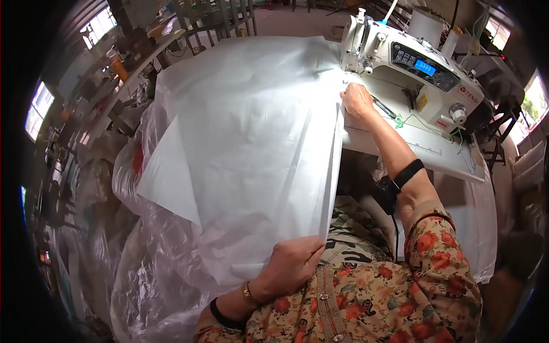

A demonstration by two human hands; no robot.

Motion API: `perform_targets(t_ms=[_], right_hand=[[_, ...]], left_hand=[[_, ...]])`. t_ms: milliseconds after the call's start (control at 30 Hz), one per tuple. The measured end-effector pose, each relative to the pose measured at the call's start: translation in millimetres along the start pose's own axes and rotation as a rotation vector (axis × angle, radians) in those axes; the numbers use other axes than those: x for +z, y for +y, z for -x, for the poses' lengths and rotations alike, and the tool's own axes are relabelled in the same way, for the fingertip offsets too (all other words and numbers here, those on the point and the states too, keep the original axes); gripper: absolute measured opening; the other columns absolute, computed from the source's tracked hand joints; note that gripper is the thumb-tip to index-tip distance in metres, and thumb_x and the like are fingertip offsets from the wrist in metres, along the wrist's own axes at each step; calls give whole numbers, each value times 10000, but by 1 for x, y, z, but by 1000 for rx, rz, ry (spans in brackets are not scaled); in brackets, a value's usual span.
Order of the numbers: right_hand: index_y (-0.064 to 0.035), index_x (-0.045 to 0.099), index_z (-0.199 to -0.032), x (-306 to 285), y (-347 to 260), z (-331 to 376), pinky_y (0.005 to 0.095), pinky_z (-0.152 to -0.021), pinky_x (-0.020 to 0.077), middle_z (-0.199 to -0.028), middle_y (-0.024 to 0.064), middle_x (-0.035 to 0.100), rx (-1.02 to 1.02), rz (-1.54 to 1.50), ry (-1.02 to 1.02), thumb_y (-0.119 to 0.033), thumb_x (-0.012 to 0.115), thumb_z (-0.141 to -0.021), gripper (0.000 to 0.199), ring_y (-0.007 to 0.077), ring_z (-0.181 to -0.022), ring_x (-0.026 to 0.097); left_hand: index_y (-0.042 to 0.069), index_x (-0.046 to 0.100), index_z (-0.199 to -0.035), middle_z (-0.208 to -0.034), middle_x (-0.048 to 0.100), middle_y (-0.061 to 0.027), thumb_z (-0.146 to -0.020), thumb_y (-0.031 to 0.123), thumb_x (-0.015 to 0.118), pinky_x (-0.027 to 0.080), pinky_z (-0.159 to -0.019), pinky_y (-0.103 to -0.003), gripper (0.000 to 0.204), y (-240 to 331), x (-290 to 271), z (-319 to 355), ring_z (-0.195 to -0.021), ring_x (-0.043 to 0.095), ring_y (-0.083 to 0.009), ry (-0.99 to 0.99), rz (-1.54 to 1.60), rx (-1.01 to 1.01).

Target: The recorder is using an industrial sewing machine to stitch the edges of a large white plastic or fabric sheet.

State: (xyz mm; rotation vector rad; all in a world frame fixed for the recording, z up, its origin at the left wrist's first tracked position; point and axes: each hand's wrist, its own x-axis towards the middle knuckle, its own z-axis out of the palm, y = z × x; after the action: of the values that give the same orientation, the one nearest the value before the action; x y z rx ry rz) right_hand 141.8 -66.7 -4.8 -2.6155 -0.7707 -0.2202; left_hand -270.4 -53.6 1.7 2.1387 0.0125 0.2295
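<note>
We see white sheet (246, 126) spread left of sewing machine (416, 60), right edge running toward needle area. Left hand (294, 258) clamps near end of that edge; right hand (357, 102) curls at far end beside machine, exact grip lost to us in glare. Sewing looks under way: sheet laid out, faint stitch-like line along edge; how much seam remains, we cannot tell.

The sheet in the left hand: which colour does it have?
The sheet is pale whitish-grey; the head view shows it best.
</note>
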Motion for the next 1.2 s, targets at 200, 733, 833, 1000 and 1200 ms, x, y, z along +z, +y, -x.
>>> perform_targets(t_ms=[200,733,833,1000,1200], right_hand=[[51,674,-1015,5,-6,-17,469,-861,531,-1023,266,683,22,30,1,-122,568,-848,263,400,-999,664],[67,625,-977,-1,-27,75,462,-673,540,-811,228,690,-44,220,-57,-65,551,-819,219,365,-780,696],[94,595,-1016,-4,-36,82,440,-668,546,-807,218,695,-41,272,-67,-48,532,-851,226,347,-767,704],[59,615,-986,-10,-38,70,406,-671,554,-784,206,700,-60,351,-126,-42,553,-831,195,330,-757,713],[21,633,-890,-12,-45,43,409,-655,550,-759,207,695,-182,392,-170,-51,583,-791,133,338,-739,710]], left_hand=[[-14,609,-902,-733,567,-179,-911,66,586,449,-578,-346,84,11,12,-16,-611,562,-319,35,127,148],[1,529,-899,-753,535,-208,-911,96,586,446,-621,-423,111,-25,41,-39,-695,545,-400,-280,198,238],[5,534,-908,-758,539,-201,-907,92,588,454,-629,-420,103,-32,40,-43,-700,550,-396,-307,213,235],[8,535,-893,-760,545,-191,-895,100,591,463,-632,-438,108,-43,44,-53,-719,565,-399,-235,105,300],[7,511,-824,-734,547,-203,-884,86,568,464,-616,-462,114,-51,40,-72,-699,574,-417,-113,-15,288]])
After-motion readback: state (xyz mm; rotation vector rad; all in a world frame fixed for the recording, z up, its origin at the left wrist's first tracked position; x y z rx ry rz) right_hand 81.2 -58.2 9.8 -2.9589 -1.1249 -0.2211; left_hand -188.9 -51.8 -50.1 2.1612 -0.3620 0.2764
